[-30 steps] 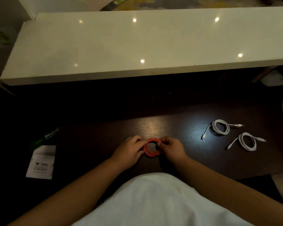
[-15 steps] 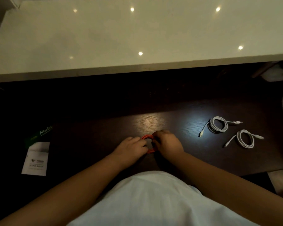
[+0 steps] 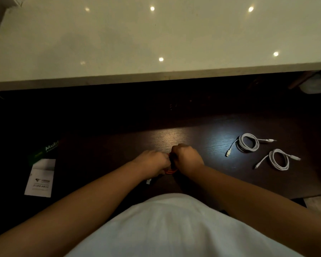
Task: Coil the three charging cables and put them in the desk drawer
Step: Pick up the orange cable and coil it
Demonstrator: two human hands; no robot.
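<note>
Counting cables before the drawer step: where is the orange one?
Head view: the orange cable sits centre on the dark desk, held between the left hand and right hand.

torso: white shirt [image 3: 174, 229] | forearms: bare, no sleeves | wrists: bare

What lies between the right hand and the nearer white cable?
Only bare dark desk between right hand and nearer white cable, in the head view.

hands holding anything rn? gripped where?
Both the left hand and the right hand grip the coiled orange cable, one on each side of the loop; only slivers of it show.
</note>
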